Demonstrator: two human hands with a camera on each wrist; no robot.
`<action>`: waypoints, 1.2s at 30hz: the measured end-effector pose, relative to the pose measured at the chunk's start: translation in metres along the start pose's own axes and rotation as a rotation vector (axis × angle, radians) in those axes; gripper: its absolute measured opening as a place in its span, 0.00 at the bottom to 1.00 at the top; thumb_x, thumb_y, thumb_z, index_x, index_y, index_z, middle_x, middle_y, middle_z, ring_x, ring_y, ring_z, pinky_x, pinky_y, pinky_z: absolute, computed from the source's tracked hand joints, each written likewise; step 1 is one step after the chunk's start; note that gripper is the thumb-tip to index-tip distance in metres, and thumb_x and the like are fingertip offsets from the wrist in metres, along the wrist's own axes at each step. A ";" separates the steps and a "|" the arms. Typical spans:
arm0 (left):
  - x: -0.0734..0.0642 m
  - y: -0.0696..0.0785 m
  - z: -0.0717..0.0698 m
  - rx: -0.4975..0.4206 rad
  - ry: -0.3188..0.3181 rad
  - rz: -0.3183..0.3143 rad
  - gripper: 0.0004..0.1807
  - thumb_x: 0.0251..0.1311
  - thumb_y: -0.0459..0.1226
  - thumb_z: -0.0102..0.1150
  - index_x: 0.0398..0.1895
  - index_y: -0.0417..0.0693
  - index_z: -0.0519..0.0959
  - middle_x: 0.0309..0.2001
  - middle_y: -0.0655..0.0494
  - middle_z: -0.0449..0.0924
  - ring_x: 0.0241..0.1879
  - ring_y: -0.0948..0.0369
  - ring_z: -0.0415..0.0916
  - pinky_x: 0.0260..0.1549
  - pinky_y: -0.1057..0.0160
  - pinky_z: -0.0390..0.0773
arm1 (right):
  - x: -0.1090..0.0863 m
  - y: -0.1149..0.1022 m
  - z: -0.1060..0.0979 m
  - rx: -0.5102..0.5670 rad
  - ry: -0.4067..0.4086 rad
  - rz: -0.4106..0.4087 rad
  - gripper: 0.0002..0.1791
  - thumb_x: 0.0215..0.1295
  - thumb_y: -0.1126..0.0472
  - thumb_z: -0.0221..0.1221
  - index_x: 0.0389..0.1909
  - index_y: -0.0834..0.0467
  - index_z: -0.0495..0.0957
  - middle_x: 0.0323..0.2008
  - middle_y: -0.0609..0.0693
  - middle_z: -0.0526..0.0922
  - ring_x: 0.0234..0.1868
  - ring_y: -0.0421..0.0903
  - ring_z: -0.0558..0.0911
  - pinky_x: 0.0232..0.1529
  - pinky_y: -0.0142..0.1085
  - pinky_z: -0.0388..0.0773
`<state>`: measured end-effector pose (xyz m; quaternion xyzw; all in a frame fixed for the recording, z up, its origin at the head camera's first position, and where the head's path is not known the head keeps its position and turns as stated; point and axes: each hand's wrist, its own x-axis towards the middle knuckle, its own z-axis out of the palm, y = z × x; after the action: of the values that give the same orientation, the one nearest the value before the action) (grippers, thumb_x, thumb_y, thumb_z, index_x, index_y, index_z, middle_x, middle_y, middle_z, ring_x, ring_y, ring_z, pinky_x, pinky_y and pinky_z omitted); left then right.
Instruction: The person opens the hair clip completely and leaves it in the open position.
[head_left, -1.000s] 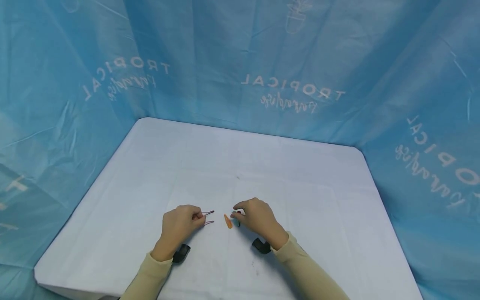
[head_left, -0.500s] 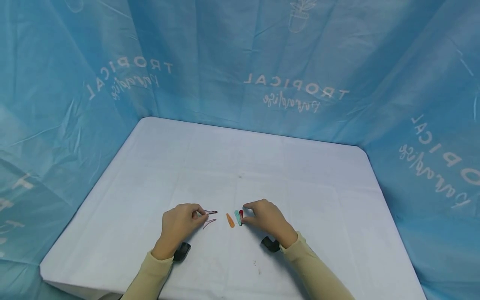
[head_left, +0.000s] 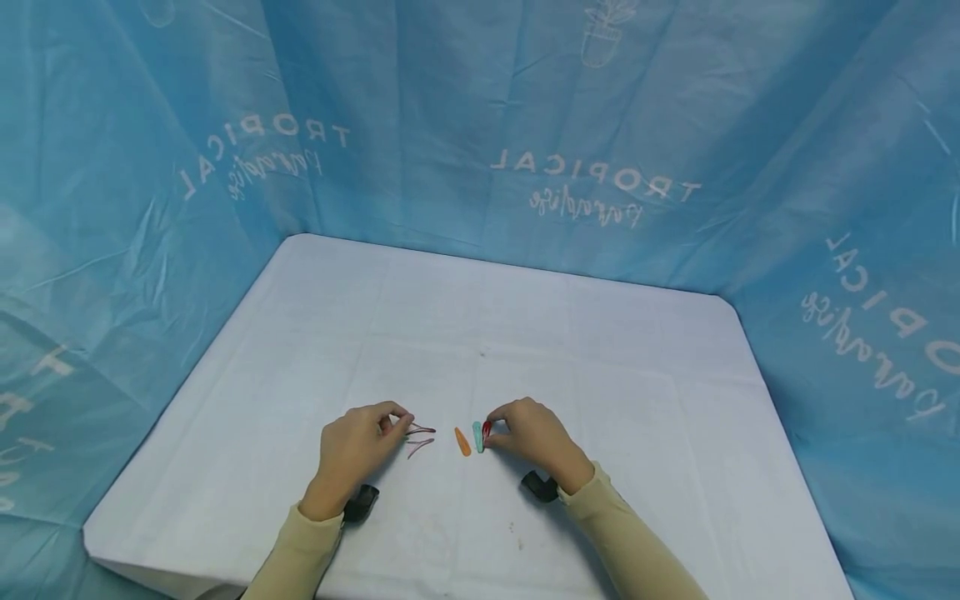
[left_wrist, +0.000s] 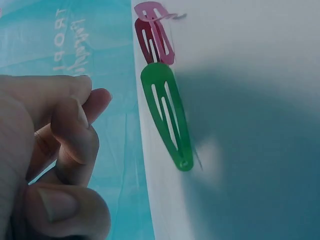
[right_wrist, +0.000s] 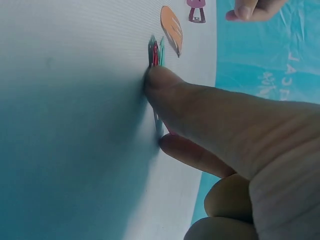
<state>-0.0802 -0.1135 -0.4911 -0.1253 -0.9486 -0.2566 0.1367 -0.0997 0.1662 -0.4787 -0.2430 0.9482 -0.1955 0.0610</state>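
My right hand (head_left: pixel 528 429) pinches a red snap hair clip (head_left: pixel 487 429) by its two ends, thumb and finger close to the table. Right alongside it is a teal hair clip (head_left: pixel 477 436), and an orange hair clip (head_left: pixel 462 442) lies a little to its left. My left hand (head_left: pixel 360 442) hovers over more clips with loosely bent fingers and nothing between them. In the left wrist view these are a green hair clip (left_wrist: pixel 167 117), a dark red hair clip (left_wrist: pixel 145 37) and a pink hair clip (left_wrist: pixel 164 37); the head view hides the green one.
The white-covered table (head_left: pixel 600 358) has blue curtains (head_left: pixel 450 125) with white lettering behind and beside it. Small dark specks (head_left: pixel 517 542) mark the cloth near its front. A black wrist device (head_left: pixel 540 487) hangs beneath my right wrist.
My right hand has moved slightly right from over the teal clip, and its thumb and finger have closed on the red clip. The left hand has barely moved.
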 end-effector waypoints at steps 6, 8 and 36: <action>0.000 -0.001 -0.002 -0.012 -0.010 -0.010 0.06 0.58 0.51 0.62 0.31 0.65 0.84 0.14 0.74 0.65 0.08 0.70 0.50 0.06 0.69 0.49 | 0.001 0.000 0.001 0.027 0.008 0.010 0.08 0.56 0.49 0.67 0.33 0.47 0.86 0.31 0.41 0.85 0.18 0.32 0.67 0.19 0.28 0.62; 0.000 -0.001 -0.002 -0.014 -0.009 -0.008 0.06 0.58 0.51 0.61 0.32 0.64 0.84 0.14 0.74 0.65 0.08 0.70 0.50 0.06 0.69 0.49 | 0.002 0.000 0.001 0.036 0.014 0.012 0.07 0.57 0.48 0.66 0.31 0.46 0.85 0.29 0.39 0.84 0.18 0.32 0.68 0.19 0.27 0.63; -0.001 -0.003 -0.007 -0.021 -0.005 -0.041 0.18 0.59 0.50 0.61 0.50 0.56 0.79 0.16 0.75 0.68 0.08 0.69 0.54 0.05 0.67 0.55 | -0.004 0.013 -0.003 0.022 -0.031 -0.083 0.11 0.59 0.54 0.65 0.44 0.45 0.86 0.38 0.39 0.86 0.19 0.29 0.67 0.20 0.26 0.59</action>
<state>-0.0791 -0.1201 -0.4870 -0.1081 -0.9486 -0.2688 0.1277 -0.1022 0.1801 -0.4816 -0.2845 0.9339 -0.2047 0.0702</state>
